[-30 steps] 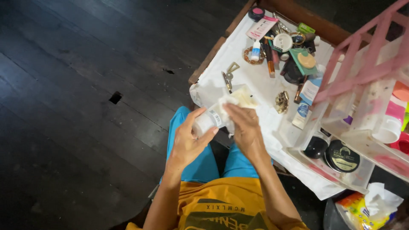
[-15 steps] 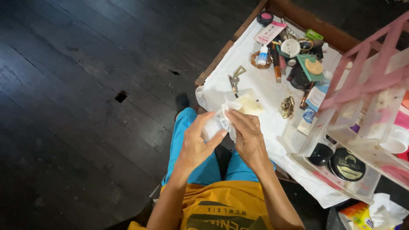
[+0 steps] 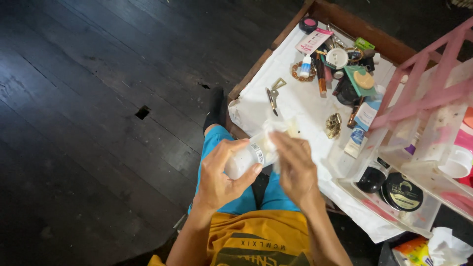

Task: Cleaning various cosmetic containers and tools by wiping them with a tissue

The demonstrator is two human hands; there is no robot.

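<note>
In the lower middle of the frame I have the small white bottle [image 3: 245, 158] gripped in my left hand [image 3: 220, 177], fingers curled round its lower body and thumb across the top side, so it lies tilted with its neck toward the upper right. My right hand [image 3: 294, 167] is closed on a crumpled white tissue [image 3: 276, 132] and presses it against the bottle's neck end; it is blurred, so I cannot tell just how the fingers sit.

I judge the step in hand to be wiping the bottle clean, somewhere in the middle of it. The next move calls for turning the bottle in the left hand so that an unwiped side meets the tissue, with a firm enough hold that it does not slip.

Just beyond, right of center, the table [image 3: 256, 98] carries a white cloth with keys [image 3: 274, 93], a gold clip [image 3: 333, 125] and a heap of cosmetics [image 3: 340, 61] in the upper right. At the far right stands a pink rack [image 3: 423, 93] over clear trays holding a black jar [image 3: 403, 191].
</note>
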